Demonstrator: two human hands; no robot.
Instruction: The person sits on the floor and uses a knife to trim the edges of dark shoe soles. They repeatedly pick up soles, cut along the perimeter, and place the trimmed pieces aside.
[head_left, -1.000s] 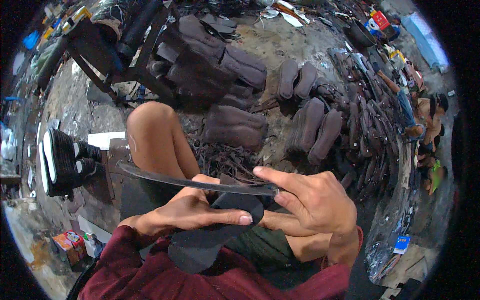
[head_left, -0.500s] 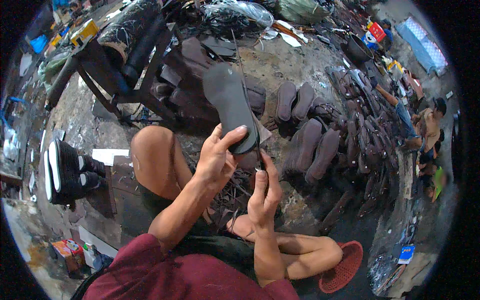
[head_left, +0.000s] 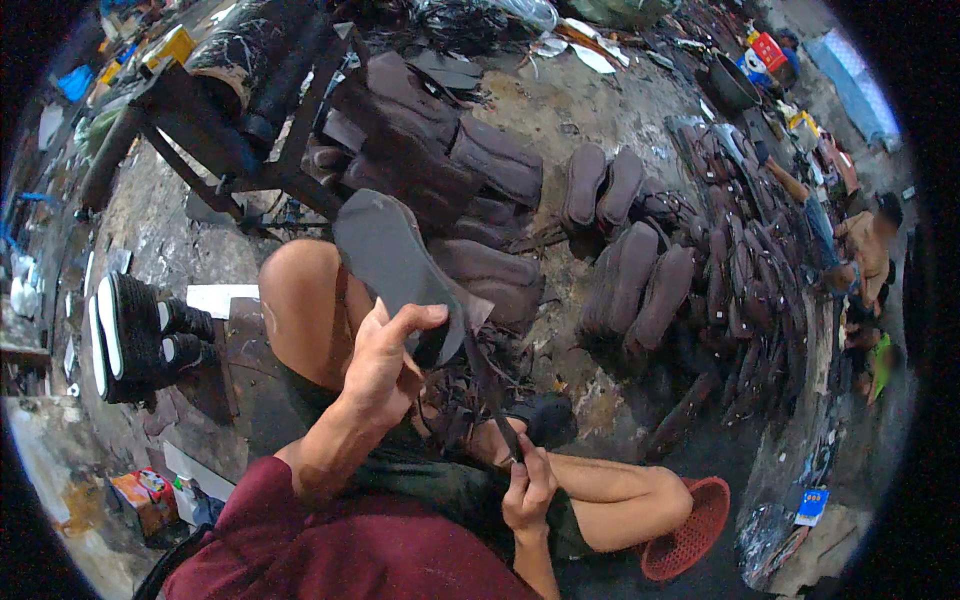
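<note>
A dark grey shoe sole (head_left: 385,250) is gripped near its heel by my left hand (head_left: 375,368), thumb pressed on its upper face. From that heel end a thin dark strip (head_left: 488,385) runs down toward me. The strip's lower end is pinched between the thumb and fingers of my right hand (head_left: 530,490). Whether the strip is joined to the sole is too small to tell. A small pale brownish flap (head_left: 480,313) shows beside the heel edge.
Brown soles (head_left: 495,160) lie piled ahead, with stacked soles (head_left: 628,278) right of them. Sandals (head_left: 735,245) heap farther right. A black metal frame (head_left: 215,135) stands front left; black footwear (head_left: 125,335) sits left. By my knee is a red basket (head_left: 695,530). A person (head_left: 865,245) sits far right.
My left hand has moved left and down, tilting the sole. My right hand has drawn down toward me with the strip, which earlier ran up along the sole's right edge.
</note>
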